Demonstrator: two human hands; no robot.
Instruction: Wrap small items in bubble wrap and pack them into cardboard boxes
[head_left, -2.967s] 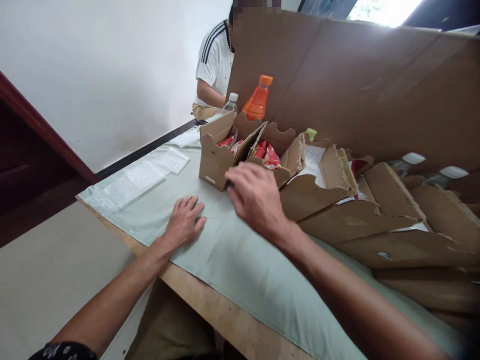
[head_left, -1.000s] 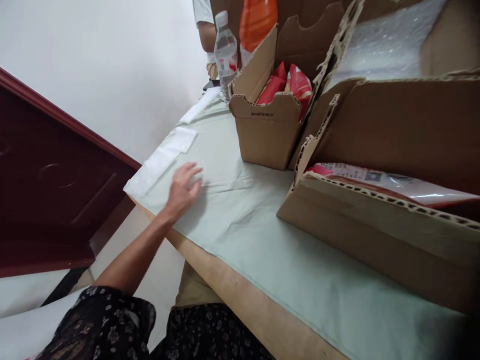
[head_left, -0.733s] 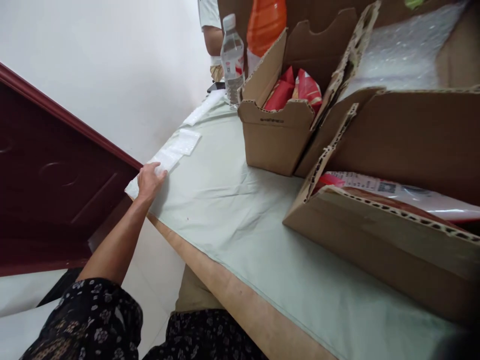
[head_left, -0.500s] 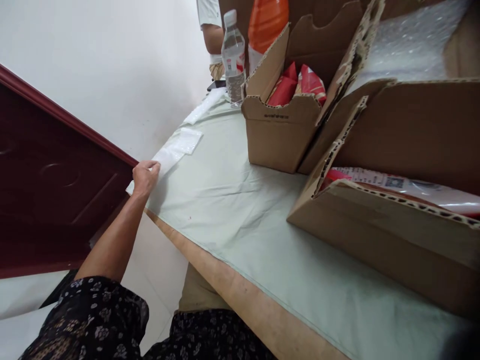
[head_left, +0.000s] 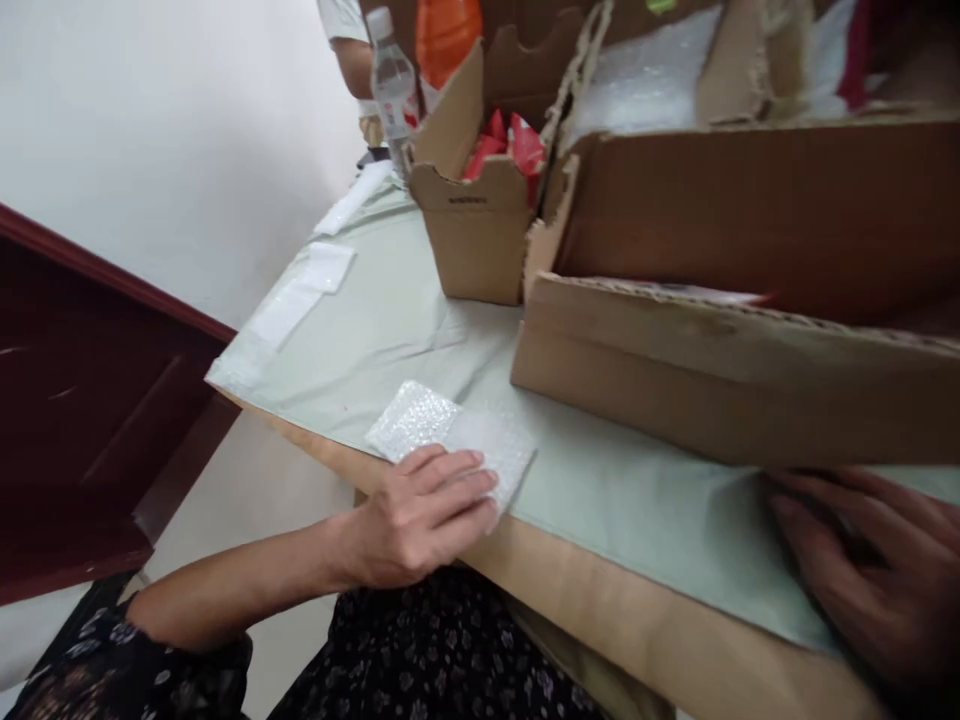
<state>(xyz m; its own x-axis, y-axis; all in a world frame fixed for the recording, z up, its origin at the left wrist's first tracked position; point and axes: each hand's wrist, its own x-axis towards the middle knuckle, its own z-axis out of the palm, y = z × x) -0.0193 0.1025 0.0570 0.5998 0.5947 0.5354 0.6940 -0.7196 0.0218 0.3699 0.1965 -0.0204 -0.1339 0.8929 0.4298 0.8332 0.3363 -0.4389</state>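
My left hand (head_left: 431, 515) lies over a clear bubble-wrap pouch (head_left: 420, 415) at the table's front edge. Its fingers rest across the near part of the wrap, while the thumb is out of sight. Part of the pouch overhangs the wooden edge. At the right, my right hand (head_left: 877, 560) is low over the cloth, just in front of the long cardboard box (head_left: 622, 345). Dim and blurred, its fingertips do not show clearly, nor whether they hold anything. More bubble-wrap pieces (head_left: 289, 305) are laid out along the table's left end.
A smaller carton (head_left: 476, 235) with red packets (head_left: 514, 145) stands behind, beside a water bottle (head_left: 394, 85) and an orange bottle (head_left: 448, 40). Pale green cloth (head_left: 382, 320) covers the table. Another person's arm (head_left: 352, 62) shows at the back; a dark red door (head_left: 90, 400) is left.
My left hand has moved from the table's left corner to the front edge, bringing a bubble-wrap pouch. My right hand has come into view at the right. The view has shifted rightward.
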